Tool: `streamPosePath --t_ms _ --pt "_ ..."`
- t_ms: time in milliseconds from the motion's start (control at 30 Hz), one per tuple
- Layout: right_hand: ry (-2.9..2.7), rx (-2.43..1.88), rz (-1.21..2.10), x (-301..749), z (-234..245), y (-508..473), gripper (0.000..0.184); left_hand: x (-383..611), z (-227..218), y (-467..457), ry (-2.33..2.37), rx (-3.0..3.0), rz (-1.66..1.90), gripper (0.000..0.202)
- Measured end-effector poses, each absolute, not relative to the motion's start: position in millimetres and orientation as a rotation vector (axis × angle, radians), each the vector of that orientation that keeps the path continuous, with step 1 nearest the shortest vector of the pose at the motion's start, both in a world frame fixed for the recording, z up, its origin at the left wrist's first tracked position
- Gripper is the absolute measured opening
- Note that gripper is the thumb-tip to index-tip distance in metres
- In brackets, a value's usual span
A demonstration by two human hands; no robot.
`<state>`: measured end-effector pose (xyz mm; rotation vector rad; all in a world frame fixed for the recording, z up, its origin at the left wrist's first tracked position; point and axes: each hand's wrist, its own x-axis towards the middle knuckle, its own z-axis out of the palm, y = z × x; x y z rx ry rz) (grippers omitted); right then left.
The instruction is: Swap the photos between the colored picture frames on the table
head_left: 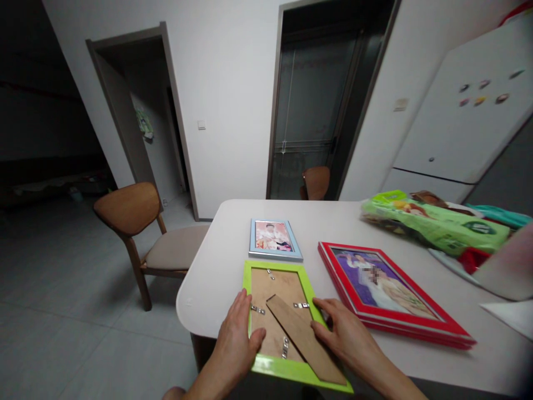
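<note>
The lime-green picture frame point(287, 368) is lying back side up on the white table point(216, 289), its near end jutting past the table's edge. Its glossy border is enclosing a plain brown board point(283, 280), where four silver clips point(285, 347) are sitting (one along each side) and a brown support leg point(306, 339) is slanting across. The left hand point(237, 328) is gripping the left border, thumb parted from straight fingers; the right hand point(345, 333) is gripping the opposite border, fingers bent, thumb pressing near the leg.
</note>
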<state>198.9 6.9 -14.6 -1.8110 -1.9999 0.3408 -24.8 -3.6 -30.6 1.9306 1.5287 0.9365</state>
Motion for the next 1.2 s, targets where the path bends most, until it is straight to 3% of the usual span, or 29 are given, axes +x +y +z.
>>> streamPosePath --t_ms 833,1000,1200 --pt "-2.153 -1.716 0.047 176 -11 31 0.030 -29 -32 6 1.541 1.989 0.908 0.058" --pt "-2.313 -1.465 0.206 135 -3 25 0.023 -29 -36 6 1.548 2.035 0.911 0.057" --pt "-2.353 -1.471 0.188 111 -1 29 0.022 -28 -37 6 1.555 2.057 0.909 0.055"
